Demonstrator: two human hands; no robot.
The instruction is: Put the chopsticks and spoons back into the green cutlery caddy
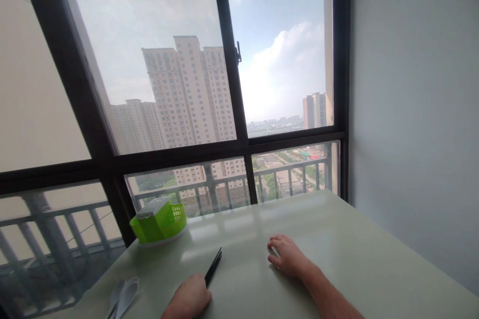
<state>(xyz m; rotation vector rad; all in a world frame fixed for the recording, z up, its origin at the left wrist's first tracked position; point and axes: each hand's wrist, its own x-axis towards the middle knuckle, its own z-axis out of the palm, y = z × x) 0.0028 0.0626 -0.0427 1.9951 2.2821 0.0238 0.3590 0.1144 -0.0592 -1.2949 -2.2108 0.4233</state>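
The head view looks down on a pale surface point(337, 239) set against a dark-framed window point(228, 84). The left hand point(189, 296) sits near the near edge, curled closed around the lower end of a pair of black chopsticks point(213, 266), whose tips point away toward the window. The right hand point(286, 255) rests palm down on the surface, near the middle, fingers loosely spread and holding nothing. A green basket point(159, 222) with a grey slatted lid stands at the far left corner, close to the window. White spoons point(125, 296) lie by the left edge, well apart from the left hand.
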